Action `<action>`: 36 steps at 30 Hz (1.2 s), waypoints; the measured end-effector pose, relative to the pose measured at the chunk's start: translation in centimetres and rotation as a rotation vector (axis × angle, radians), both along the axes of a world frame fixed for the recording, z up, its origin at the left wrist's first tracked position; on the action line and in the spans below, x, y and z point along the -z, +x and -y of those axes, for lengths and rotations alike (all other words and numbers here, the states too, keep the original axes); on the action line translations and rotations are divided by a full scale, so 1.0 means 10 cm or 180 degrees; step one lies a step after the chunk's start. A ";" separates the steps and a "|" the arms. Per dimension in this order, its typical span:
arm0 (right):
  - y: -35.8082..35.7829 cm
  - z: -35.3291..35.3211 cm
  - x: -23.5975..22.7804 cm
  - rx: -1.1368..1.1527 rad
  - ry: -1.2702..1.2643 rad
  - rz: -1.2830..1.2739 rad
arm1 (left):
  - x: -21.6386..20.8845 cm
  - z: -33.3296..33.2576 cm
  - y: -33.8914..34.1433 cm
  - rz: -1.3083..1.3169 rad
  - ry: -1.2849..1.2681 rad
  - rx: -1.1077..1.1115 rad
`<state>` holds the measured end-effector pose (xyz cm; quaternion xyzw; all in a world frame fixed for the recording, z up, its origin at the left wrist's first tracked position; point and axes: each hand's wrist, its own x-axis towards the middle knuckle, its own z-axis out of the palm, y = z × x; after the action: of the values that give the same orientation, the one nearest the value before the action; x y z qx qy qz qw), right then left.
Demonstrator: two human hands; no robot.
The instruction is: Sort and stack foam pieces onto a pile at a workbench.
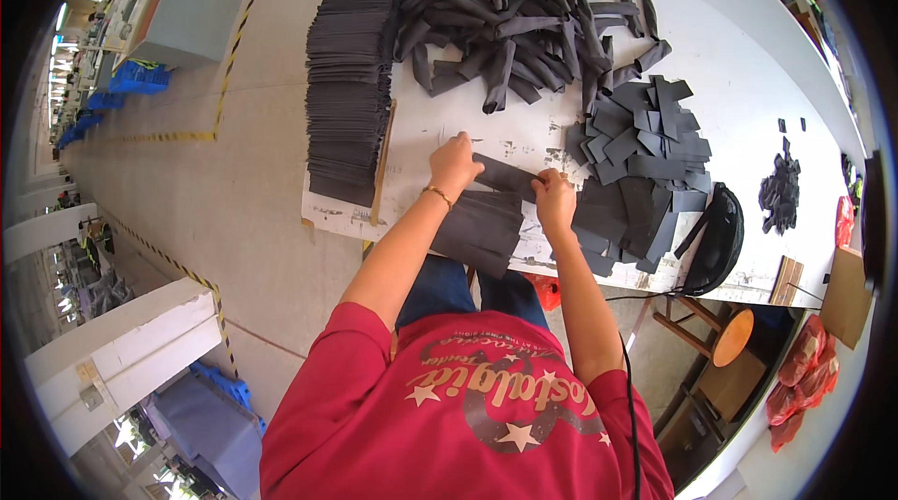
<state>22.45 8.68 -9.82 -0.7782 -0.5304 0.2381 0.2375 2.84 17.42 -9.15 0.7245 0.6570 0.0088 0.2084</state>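
Two hands work one dark grey strip lying flat on the white bench. The left hand presses its near end and the right hand pinches the other end, fingers closed on it. Just below, one stack of flat grey pieces hangs over the bench edge, partly hidden by the forearms. Too many to count: the tall row of stacked sheets at left, the heap of rolled strips behind, and the loose pile of cut pieces at right. One black pouch sits at the edge; its contents cannot be made out.
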 end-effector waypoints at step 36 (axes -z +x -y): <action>0.96 0.82 -0.39 -0.0544 0.0635 0.0984 | -0.59 -0.46 0.24 0.1645 0.2252 0.0190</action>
<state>32.08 0.52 -5.93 -0.7302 -0.6456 0.0813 0.2081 5.23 22.00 -3.25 0.7440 0.5186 0.4081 0.1052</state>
